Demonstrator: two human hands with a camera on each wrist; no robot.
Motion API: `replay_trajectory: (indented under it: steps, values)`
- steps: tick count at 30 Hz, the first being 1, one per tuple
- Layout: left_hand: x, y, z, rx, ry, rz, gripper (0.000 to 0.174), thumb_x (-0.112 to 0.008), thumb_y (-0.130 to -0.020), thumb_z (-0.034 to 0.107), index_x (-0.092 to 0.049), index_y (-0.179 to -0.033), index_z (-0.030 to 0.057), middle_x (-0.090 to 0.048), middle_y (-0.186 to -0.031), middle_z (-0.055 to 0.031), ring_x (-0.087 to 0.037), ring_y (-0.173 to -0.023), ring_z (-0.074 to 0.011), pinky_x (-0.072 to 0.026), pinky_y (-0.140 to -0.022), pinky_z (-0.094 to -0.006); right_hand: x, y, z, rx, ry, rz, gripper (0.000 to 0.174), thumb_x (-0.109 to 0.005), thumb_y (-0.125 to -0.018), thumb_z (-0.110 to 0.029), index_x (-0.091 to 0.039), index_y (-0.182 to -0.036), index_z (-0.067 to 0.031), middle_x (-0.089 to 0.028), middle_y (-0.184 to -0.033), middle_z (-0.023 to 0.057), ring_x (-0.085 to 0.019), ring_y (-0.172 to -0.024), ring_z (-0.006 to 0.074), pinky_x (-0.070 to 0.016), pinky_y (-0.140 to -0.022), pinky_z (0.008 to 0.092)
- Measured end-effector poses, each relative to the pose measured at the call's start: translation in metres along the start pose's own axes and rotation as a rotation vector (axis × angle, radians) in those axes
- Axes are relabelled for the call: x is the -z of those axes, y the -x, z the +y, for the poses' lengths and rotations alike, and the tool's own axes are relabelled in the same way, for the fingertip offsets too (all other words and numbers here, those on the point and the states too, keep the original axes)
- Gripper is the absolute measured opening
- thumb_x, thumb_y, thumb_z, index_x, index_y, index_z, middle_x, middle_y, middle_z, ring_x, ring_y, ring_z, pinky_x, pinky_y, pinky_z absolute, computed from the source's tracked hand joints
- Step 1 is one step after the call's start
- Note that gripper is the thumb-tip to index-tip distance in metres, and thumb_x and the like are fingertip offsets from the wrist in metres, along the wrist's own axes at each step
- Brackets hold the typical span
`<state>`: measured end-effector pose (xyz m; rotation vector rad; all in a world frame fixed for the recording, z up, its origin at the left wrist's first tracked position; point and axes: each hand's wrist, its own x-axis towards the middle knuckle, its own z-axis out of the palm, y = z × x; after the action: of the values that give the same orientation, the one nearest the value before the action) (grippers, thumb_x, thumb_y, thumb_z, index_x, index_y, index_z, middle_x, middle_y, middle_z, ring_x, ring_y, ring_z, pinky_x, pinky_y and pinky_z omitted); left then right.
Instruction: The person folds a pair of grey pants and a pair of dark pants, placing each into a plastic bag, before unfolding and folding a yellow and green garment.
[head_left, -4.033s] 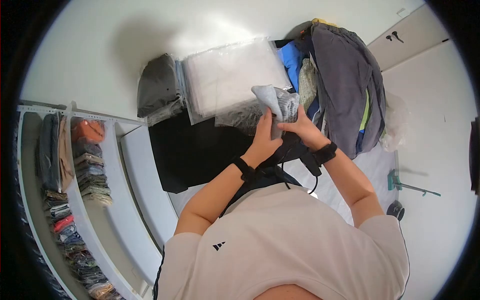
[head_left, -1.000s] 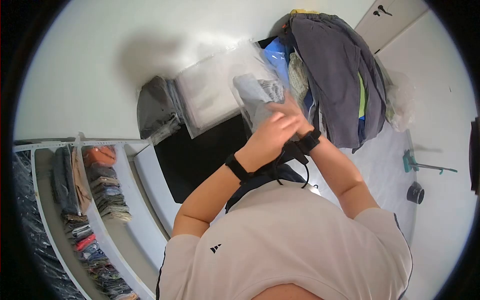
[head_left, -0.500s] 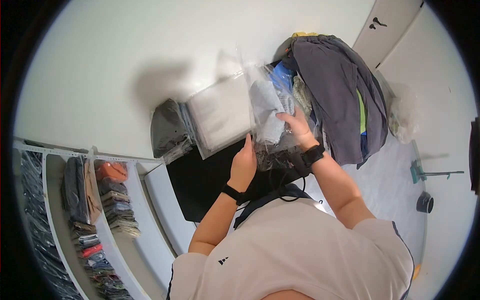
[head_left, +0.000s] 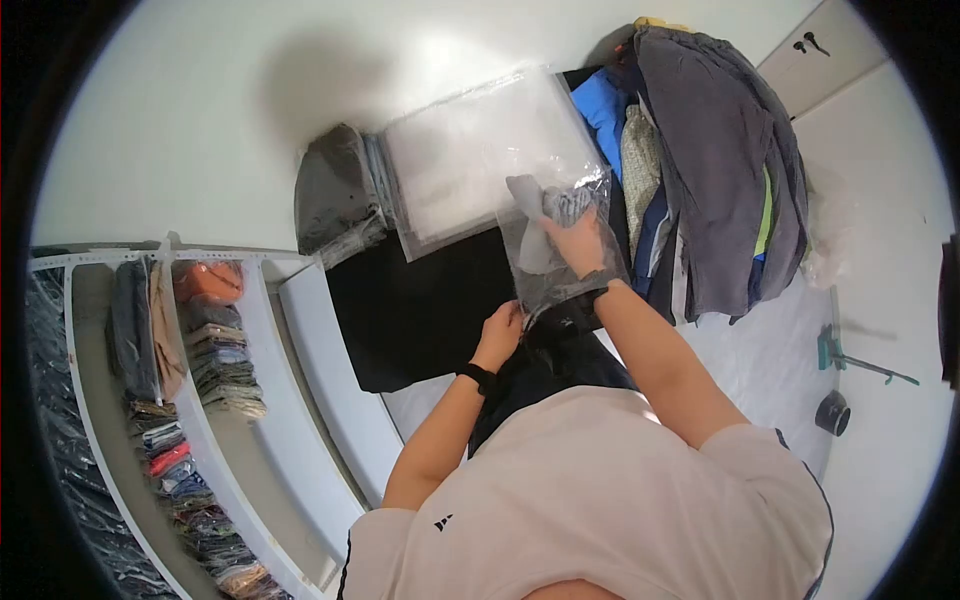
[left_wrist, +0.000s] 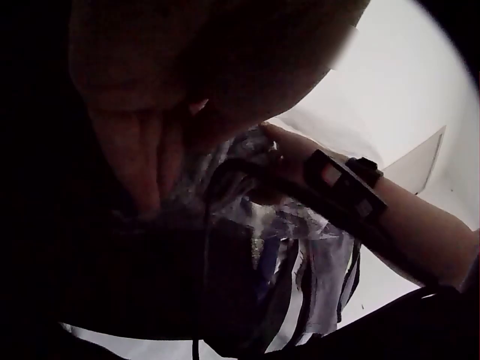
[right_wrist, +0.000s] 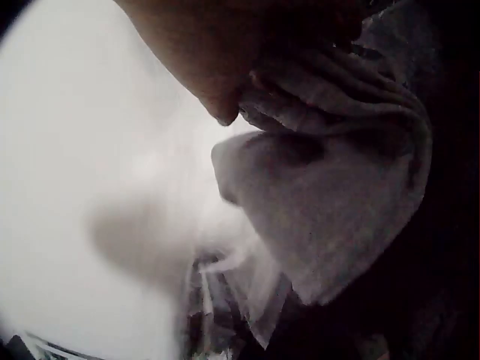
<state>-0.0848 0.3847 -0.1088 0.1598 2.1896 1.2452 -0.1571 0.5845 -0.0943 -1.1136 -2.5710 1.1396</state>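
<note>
In the head view my right hand (head_left: 575, 245) grips a folded light grey garment (head_left: 540, 250) with a gathered, ribbed part near the thumb. A clear plastic bag (head_left: 530, 285) surrounds the garment, and its film reaches over the right wristband. My left hand (head_left: 498, 335) pinches the bag's near edge, low and to the left of the garment. In the dark left wrist view the left fingers (left_wrist: 150, 165) close on crinkled film. The right wrist view shows the grey garment (right_wrist: 330, 202) in folds below the right hand (right_wrist: 217, 60).
Flat clear bags (head_left: 450, 170) are stacked on the black table (head_left: 420, 310). Bagged dark clothing (head_left: 340, 190) stands at its left, and loose grey trousers (head_left: 710, 150) with other clothes at its right. Shelves (head_left: 225, 480) of packed garments line the left side.
Four seconds ago both hands held the bare garment; now it is inside a clear bag. Over the last half second the left hand has come down to the bag's near edge.
</note>
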Motion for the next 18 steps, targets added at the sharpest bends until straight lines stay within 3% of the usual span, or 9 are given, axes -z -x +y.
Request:
replay_trajectory:
  steps: [1,3,4,7,11,13,14,16,18]
  values:
    - [0.0,-0.001,0.0,0.023,-0.005,0.026,0.031,-0.049,-0.086,0.008,-0.051,-0.115,-0.0026,-0.064,-0.08,-0.011,-0.058,-0.065,-0.0136,-0.0473,-0.062,-0.027,0.0,-0.003,0.004,-0.007,0.007,-0.007,0.092,-0.067,-0.067,-0.045,-0.026,-0.13,0.0079,-0.046,-0.118,0.0327,-0.045,-0.112,0.0427,-0.0374,-0.094,0.0414]
    - [-0.002,-0.002,0.0,0.063,0.068,0.029,0.03,-0.049,-0.085,0.008,-0.051,-0.114,-0.0031,-0.065,-0.082,-0.0121,-0.059,-0.066,-0.0146,-0.0479,-0.063,-0.028,0.004,-0.009,0.015,0.016,-0.029,0.022,0.087,-0.063,-0.075,-0.041,-0.022,-0.132,0.0103,-0.036,-0.127,0.0331,-0.036,-0.119,0.0422,-0.0321,-0.099,0.0452]
    - [-0.003,-0.004,-0.002,0.094,0.137,0.039,0.03,-0.05,-0.085,0.008,-0.051,-0.113,-0.0037,-0.065,-0.083,-0.0132,-0.06,-0.067,-0.0157,-0.0486,-0.063,-0.029,0.007,-0.01,0.019,0.094,0.068,0.092,0.073,-0.057,-0.081,-0.034,-0.025,-0.131,0.0089,-0.039,-0.124,0.0311,-0.039,-0.116,0.0418,-0.0337,-0.096,0.0456]
    - [-0.003,-0.01,-0.009,0.122,0.133,0.059,0.032,-0.051,-0.084,0.009,-0.049,-0.114,-0.0035,-0.065,-0.086,-0.0171,-0.063,-0.07,-0.0198,-0.0496,-0.064,-0.0316,0.001,-0.022,0.044,0.106,0.159,0.211,0.064,-0.054,-0.083,-0.029,-0.029,-0.13,0.0063,-0.043,-0.12,0.0302,-0.042,-0.112,0.0423,-0.0352,-0.094,0.0454]
    - [0.003,-0.004,0.01,-0.033,-0.17,0.244,0.027,-0.05,-0.085,0.013,-0.054,-0.106,-0.0042,-0.065,-0.085,-0.0193,-0.064,-0.071,-0.024,-0.0497,-0.064,-0.033,0.001,-0.033,0.051,-0.079,0.103,0.083,0.055,-0.052,-0.084,-0.025,-0.034,-0.127,0.0052,-0.048,-0.115,0.0297,-0.046,-0.108,0.0433,-0.037,-0.093,0.045]
    - [0.009,-0.005,0.014,0.01,-0.546,0.134,0.026,-0.047,-0.087,0.017,-0.059,-0.091,-0.0051,-0.065,-0.082,-0.0194,-0.064,-0.071,-0.0263,-0.0498,-0.063,-0.034,0.004,-0.036,0.051,0.007,-0.031,0.044,0.055,-0.054,-0.084,-0.025,-0.036,-0.126,0.0064,-0.05,-0.113,0.031,-0.047,-0.108,0.0433,-0.038,-0.093,0.0434]
    - [0.008,-0.009,0.001,0.011,-0.548,0.129,0.026,-0.047,-0.087,0.017,-0.059,-0.091,-0.0051,-0.065,-0.082,-0.0194,-0.064,-0.071,-0.0263,-0.0498,-0.063,-0.034,0.011,-0.032,0.043,0.002,-0.031,0.044,0.055,-0.054,-0.084,-0.025,-0.036,-0.126,0.0064,-0.05,-0.113,0.031,-0.047,-0.108,0.0433,-0.038,-0.093,0.0434]
    - [0.003,-0.012,-0.024,0.111,-0.326,0.01,0.033,-0.047,-0.086,0.027,-0.062,-0.081,-0.0017,-0.064,-0.077,-0.0182,-0.062,-0.07,-0.0341,-0.0489,-0.065,-0.0412,0.023,-0.023,0.031,0.339,-0.275,-0.036,0.06,-0.056,-0.084,-0.027,-0.033,-0.128,0.0056,-0.048,-0.118,0.0311,-0.047,-0.112,0.041,-0.0365,-0.095,0.0417]
    - [-0.002,-0.007,-0.032,0.174,-0.163,-0.089,0.033,-0.047,-0.086,0.027,-0.063,-0.079,-0.0014,-0.064,-0.075,-0.0173,-0.062,-0.069,-0.0335,-0.0488,-0.065,-0.0404,0.024,-0.018,0.033,0.316,-0.283,-0.087,0.064,-0.058,-0.082,-0.03,-0.033,-0.129,0.0052,-0.046,-0.12,0.0304,-0.046,-0.113,0.0398,-0.0357,-0.096,0.0408]
